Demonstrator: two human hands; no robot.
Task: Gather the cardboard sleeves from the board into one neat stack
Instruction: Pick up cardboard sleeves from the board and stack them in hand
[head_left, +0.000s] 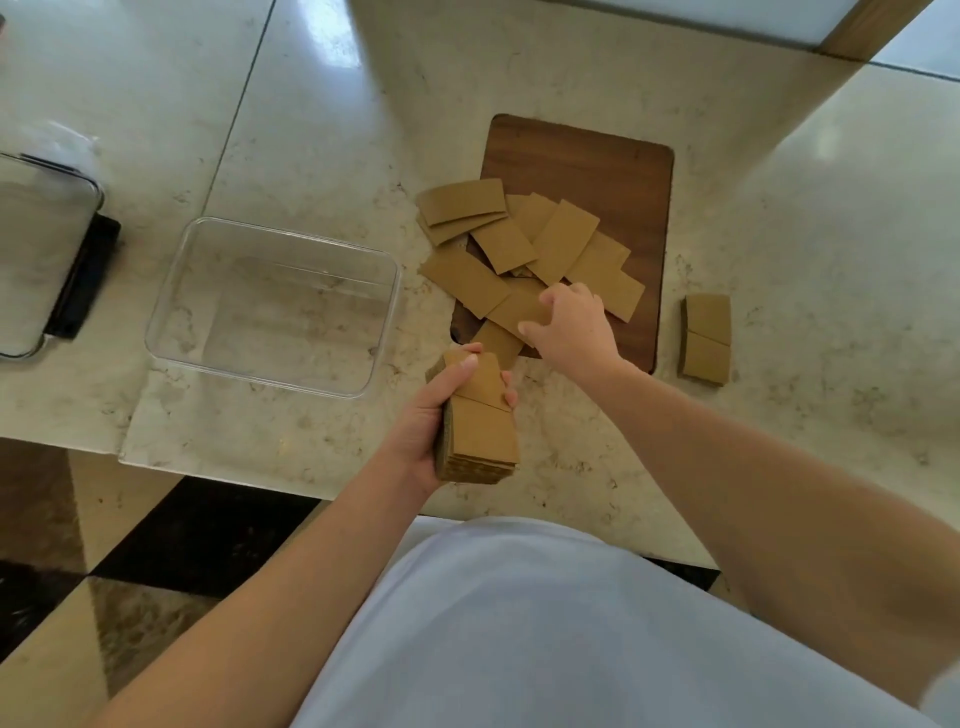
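Several flat brown cardboard sleeves (563, 244) lie scattered and overlapping on the near-left part of a dark wooden board (613, 171); a few hang over its left edge. My left hand (426, 421) grips a thick stack of sleeves (480, 431) just in front of the board, above the counter. My right hand (569, 325) reaches onto the pile, fingers curled on a loose sleeve (519, 309) at the board's near edge. A small separate stack of sleeves (706, 338) lies on the counter to the right of the board.
A clear plastic container (275, 306) stands open on the marble counter (779, 441) left of the board. A second container with a dark lid (47, 254) sits at the far left. The counter's front edge runs just before my torso.
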